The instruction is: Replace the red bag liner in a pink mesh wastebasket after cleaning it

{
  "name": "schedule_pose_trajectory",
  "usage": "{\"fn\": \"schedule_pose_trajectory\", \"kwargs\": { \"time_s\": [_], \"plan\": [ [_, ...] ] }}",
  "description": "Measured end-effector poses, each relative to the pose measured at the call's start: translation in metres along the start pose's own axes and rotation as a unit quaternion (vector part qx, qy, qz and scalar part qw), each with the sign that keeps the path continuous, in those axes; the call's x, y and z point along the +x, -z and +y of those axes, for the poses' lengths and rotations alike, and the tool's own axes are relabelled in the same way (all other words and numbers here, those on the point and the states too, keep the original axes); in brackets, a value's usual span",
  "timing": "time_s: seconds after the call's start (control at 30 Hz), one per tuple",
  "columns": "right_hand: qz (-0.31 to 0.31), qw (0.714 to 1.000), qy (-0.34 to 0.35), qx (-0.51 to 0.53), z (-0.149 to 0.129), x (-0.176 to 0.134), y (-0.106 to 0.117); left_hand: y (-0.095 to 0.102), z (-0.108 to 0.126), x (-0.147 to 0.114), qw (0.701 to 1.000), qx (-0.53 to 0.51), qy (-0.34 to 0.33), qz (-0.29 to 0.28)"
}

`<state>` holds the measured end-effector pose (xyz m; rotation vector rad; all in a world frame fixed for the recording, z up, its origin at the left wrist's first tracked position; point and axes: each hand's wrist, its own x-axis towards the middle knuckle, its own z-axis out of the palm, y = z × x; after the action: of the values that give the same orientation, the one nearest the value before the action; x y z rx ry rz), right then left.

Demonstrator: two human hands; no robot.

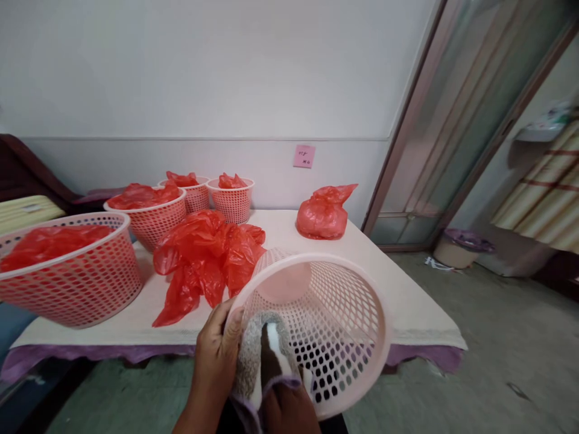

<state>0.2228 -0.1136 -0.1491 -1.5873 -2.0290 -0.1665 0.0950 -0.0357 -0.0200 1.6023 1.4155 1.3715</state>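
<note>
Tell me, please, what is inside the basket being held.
A grey cloth, held by the right hand, reaches into the basket; whatever lies behind the cloth is covered.

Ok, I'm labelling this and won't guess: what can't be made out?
All in the head view:
Right hand: fingers mostly hidden by the gray cloth.
Bunched red bag: plastic obscures any contents.
Pink note: writing too small to read.
Leftmost basket: cut off by the left edge.

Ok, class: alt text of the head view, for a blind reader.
A person's left hand grips a tilted pink basket; the right hand holds a cloth at its opening. Red plastic bags lie on a table with four more baskets.
</note>
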Motion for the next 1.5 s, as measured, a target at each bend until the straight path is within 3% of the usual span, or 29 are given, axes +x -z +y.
{"fn": "schedule_pose_trajectory", "kwargs": {
  "time_s": [0.13,0.27,0.33,0.43,0.6,0.7,0.87,1.0,1.13,1.23,1.3,1.43,1.5],
  "plan": [
    [0.042,0.998,0.013,0.042,-0.005,0.011,0.000,-0.002,-0.004,-0.014,0.998,-0.042,0.047,0.029],
    [0.083,0.987,0.055,0.129,-0.014,0.026,0.000,0.001,-0.020,-0.031,0.993,-0.068,0.098,0.016],
    [0.038,0.987,0.065,0.144,-0.012,0.033,0.008,0.002,-0.025,-0.036,0.995,-0.054,0.082,0.009],
    [-0.081,0.986,0.084,0.123,0.002,0.043,0.024,0.002,-0.025,-0.039,0.998,-0.044,0.054,0.009],
    [-0.200,0.978,0.015,-0.056,0.045,0.073,0.026,-0.003,-0.023,-0.040,0.999,-0.047,0.020,0.001],
    [-0.225,0.969,-0.023,-0.100,0.069,0.096,0.011,-0.004,-0.029,-0.041,0.999,-0.015,-0.025,-0.031],
    [-0.207,0.971,-0.084,-0.088,0.086,0.122,-0.010,-0.004,-0.037,-0.042,0.994,0.046,-0.087,-0.048],
    [-0.224,0.971,-0.078,-0.040,0.078,0.113,-0.006,-0.005,-0.041,-0.038,0.994,0.048,-0.092,-0.043],
    [-0.233,0.970,-0.024,0.060,0.061,0.067,0.009,-0.001,-0.037,-0.025,0.997,0.028,-0.062,-0.022],
    [-0.181,0.969,-0.050,0.159,0.046,0.018,0.006,0.002,-0.029,-0.011,0.998,0.040,-0.055,-0.001],
    [-0.145,0.974,-0.071,0.160,0.037,-0.009,-0.005,0.002,-0.022,-0.003,0.999,0.032,-0.041,0.006],
    [0.134,0.985,-0.058,0.088,0.025,-0.027,-0.034,-0.004,-0.008,0.007,1.000,-0.009,-0.005,0.022],
    [0.206,0.977,-0.010,0.048,0.022,-0.022,-0.043,-0.006,-0.004,0.009,1.000,-0.018,-0.015,0.018]
  ]
}}
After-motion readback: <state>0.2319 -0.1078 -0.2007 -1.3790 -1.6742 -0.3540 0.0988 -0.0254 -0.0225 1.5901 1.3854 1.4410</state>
